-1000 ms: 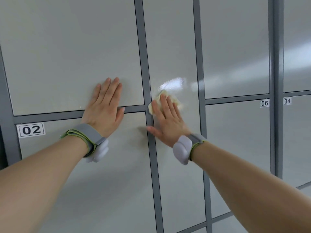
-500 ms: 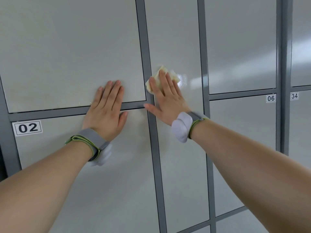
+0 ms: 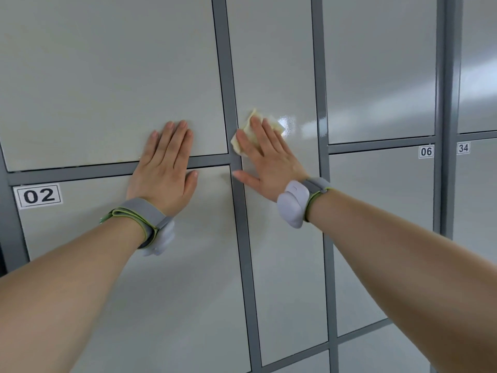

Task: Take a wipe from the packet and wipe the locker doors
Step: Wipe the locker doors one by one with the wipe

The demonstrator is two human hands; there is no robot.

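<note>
1. A wall of pale grey locker doors (image 3: 107, 76) in darker grey frames fills the view.
2. The right hand (image 3: 265, 162) presses the cream wipe (image 3: 276, 125) flat on the tall narrow door (image 3: 277, 63). Its fingers (image 3: 254, 130) are straight, not clenched, and the wipe pokes out past the fingertips, upward and leftward.
3. That door runs vertically, so I'd expect up-and-down strokes next.
4. The left hand (image 3: 164, 168) lies flat and empty beside label 02 (image 3: 38, 196).
</note>
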